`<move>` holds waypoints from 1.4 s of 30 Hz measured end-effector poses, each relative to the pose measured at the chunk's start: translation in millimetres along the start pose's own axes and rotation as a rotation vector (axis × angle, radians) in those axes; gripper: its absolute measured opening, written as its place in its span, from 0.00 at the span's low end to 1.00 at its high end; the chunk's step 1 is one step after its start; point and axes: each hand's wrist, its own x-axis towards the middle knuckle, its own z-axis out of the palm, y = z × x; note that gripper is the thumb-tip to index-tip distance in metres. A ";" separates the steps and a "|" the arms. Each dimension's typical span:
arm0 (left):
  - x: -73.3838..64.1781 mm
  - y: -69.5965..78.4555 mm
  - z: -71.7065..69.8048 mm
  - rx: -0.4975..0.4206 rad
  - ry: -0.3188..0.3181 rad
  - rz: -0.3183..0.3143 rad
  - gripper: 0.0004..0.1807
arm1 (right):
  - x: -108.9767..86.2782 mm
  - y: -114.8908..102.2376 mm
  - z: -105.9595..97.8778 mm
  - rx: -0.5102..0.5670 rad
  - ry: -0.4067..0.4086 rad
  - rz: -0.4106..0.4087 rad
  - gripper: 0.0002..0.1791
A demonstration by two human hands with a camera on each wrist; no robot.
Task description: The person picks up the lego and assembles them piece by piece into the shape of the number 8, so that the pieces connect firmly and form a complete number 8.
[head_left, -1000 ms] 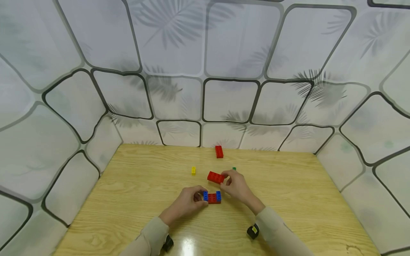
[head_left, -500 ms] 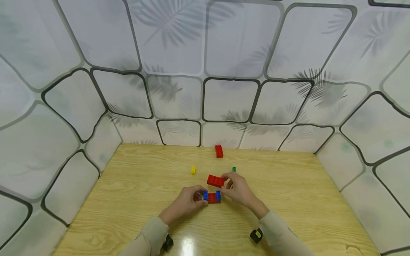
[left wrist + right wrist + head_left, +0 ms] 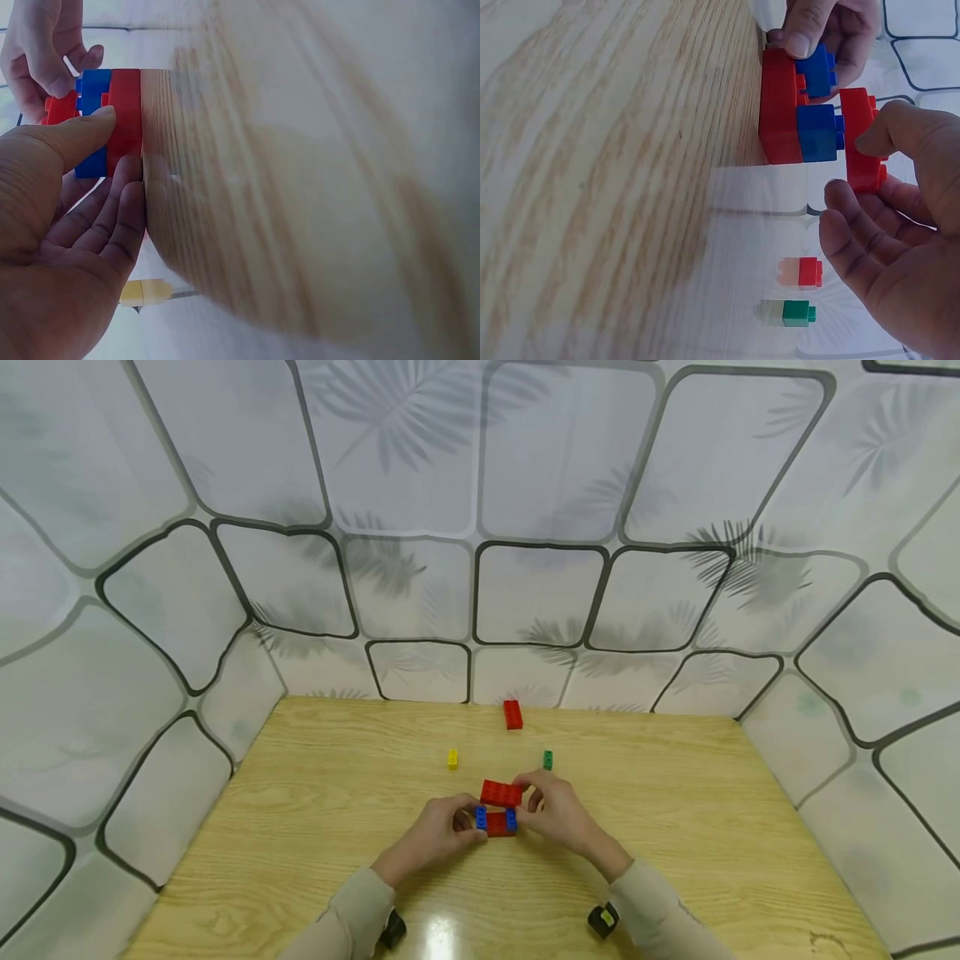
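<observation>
A red toy brick base (image 3: 779, 112) sits on the table with two blue bricks (image 3: 816, 133) standing on its ends. My left hand (image 3: 438, 833) grips the left end of this assembly, its thumb on the near side in the left wrist view. Another red brick (image 3: 500, 793) is pinched by its right end in my right hand (image 3: 557, 810). It is held just above and behind the blue bricks, slightly tilted. In the right wrist view its underside is close over the studs of the nearer blue brick.
Farther back on the wooden table (image 3: 337, 752) lie a small yellow brick (image 3: 453, 759), a small green brick (image 3: 548, 760) and a third red brick (image 3: 513, 715) near the back edge. Patterned curtain walls (image 3: 420, 593) surround the table's back and sides.
My right hand has brought its red brick toward me and slightly left, over the blue bricks. The green brick has come into full view. My left hand has stayed in place.
</observation>
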 end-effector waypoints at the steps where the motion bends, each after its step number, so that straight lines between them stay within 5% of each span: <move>1: 0.1 0.1 0.0 -0.003 0.000 0.000 0.16 | -0.3 0.0 0.0 0.001 -0.001 -0.010 0.19; 42: -0.4 -0.1 0.9 -0.015 0.020 0.035 0.16 | -9.5 2.8 -2.8 0.047 -0.114 -0.131 0.18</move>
